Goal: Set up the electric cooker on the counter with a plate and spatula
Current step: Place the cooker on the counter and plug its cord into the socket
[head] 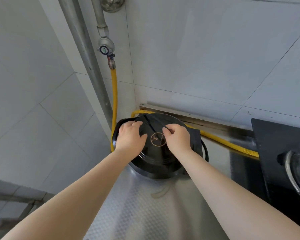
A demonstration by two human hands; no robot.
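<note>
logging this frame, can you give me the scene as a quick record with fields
setting: steel counter in a tiled corner
cooker: round black electric cooker on the counter, near the wall
left hand: on the cooker's top, fingers curled over its far left part
right hand: on the cooker's top, fingers curled, pinching something dark
behind: yellow hose running down from a wall valve
right edge: black stove
plate, spatula: not visible
</note>
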